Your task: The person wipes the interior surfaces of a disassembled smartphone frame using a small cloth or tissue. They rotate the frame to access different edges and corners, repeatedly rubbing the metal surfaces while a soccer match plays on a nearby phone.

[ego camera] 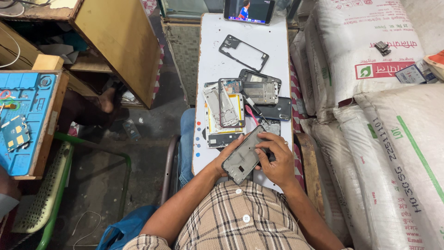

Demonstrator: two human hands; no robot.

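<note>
At the desk's (210,55) near edge, the left hand (225,157) cradles a phone frame (243,155) tilted; the right hand (276,159) pinches its edge, steadying it.

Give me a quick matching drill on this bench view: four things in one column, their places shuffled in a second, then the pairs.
Things:
1. phone frame
2. empty black frame
3. lit phone
4. blue mat

Places:
A. propped at the far end of the white board
B. on the wooden stand at the left
C. between the left hand and right hand
D. alone on the board, beyond the pile of parts

Pairs: 1-C, 2-D, 3-A, 4-B
</note>
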